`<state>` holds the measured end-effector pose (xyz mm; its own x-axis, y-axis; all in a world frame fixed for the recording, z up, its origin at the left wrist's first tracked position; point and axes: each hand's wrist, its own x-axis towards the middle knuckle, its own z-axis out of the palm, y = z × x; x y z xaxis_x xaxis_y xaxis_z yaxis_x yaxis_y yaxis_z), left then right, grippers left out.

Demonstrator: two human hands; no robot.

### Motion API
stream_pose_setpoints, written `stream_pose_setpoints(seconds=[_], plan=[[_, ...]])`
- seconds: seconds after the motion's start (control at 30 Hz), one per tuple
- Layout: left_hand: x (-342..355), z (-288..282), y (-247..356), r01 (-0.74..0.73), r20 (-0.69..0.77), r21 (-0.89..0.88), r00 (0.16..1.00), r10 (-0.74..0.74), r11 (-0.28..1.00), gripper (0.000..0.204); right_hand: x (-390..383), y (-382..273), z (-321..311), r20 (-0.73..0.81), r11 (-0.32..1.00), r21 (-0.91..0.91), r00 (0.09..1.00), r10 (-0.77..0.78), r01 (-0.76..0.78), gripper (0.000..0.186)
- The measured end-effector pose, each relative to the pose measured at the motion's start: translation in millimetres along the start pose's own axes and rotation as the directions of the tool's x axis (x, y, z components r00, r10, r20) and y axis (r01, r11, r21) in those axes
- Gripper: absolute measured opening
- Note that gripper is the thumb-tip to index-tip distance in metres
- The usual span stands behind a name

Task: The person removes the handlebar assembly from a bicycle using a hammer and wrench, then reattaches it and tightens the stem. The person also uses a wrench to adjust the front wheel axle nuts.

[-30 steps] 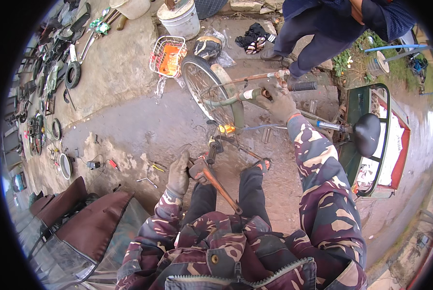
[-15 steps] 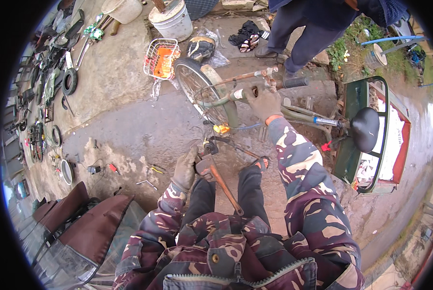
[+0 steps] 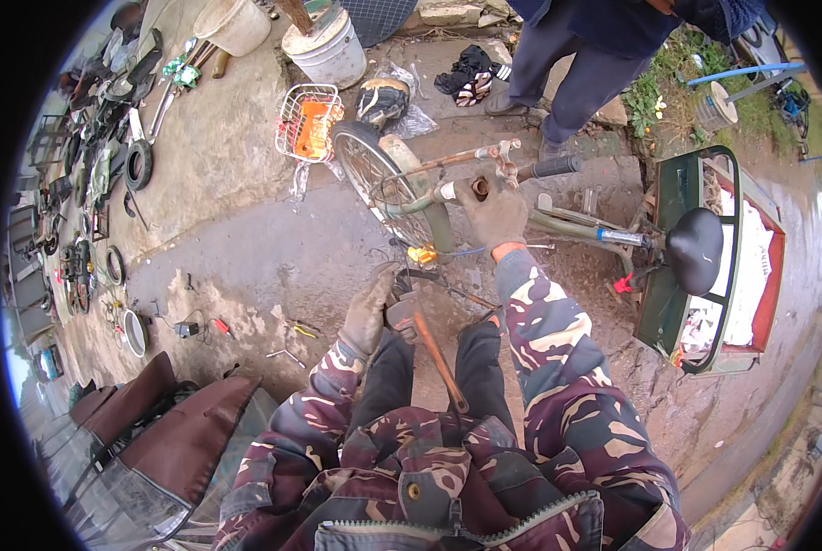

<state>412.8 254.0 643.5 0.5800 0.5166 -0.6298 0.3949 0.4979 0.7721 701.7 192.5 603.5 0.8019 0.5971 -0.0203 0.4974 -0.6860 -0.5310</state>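
Note:
My gloved left hand [image 3: 367, 310] is closed on a hatchet with a dark, rusty head [image 3: 401, 318]. Its wooden handle [image 3: 440, 363] slants down toward my lap, between my knees. A dark object beside the hatchet head is too unclear to name. My gloved right hand [image 3: 497, 219] wraps round the tube at the front of an old green bicycle [image 3: 558, 223], beside a rusty open tube end [image 3: 480, 187]. Just beyond it are the rusty handlebar [image 3: 466, 158] and a black grip [image 3: 555, 167]. The front wheel [image 3: 374, 170] lies to the left.
Beyond the bicycle stands a person [image 3: 576, 64]. A green cart box [image 3: 675, 248] is right, behind the black saddle [image 3: 693, 249]. White wire basket [image 3: 308, 124], bucket [image 3: 330, 55], pliers [image 3: 304, 329] and brown covers [image 3: 186, 432] lie left. Loose parts and tyres [image 3: 139, 165] crowd the far left.
My left hand and the hatchet have shifted slightly to the right. My right hand has moved a little left on the bicycle, and the handlebar grip has tilted slightly.

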Motion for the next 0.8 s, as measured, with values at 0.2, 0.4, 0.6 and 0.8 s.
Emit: stream_pose_setpoints(seconds=[0.2, 0.4, 0.6, 0.8], plan=[[9, -1, 7, -0.060, 0.023, 0.005, 0.998, 0.059, 0.998, 0.059, 1, -12, 43, -0.293, 0.933, 0.355, 0.955, 0.052, 0.058, 0.048], [2, -6, 20, -0.030, -0.082, 0.177, 0.996, 0.045, 0.984, 0.063, 4, -7, 70, -0.389, 0.913, 0.397, 0.918, 0.075, 0.093, 0.037], [5, -20, 5, 0.005, -0.161, 0.213, 0.987, 0.030, 0.977, 0.063, 4, -5, 81, -0.542, 0.938, 0.277, 0.840, -0.027, 0.209, 0.027], [20, -47, -21, 0.124, -0.056, 0.113, 0.991, -0.119, 0.986, 0.063, 11, 18, 61, -0.375, 0.835, 0.402, 0.899, -0.225, 0.377, 0.025]])
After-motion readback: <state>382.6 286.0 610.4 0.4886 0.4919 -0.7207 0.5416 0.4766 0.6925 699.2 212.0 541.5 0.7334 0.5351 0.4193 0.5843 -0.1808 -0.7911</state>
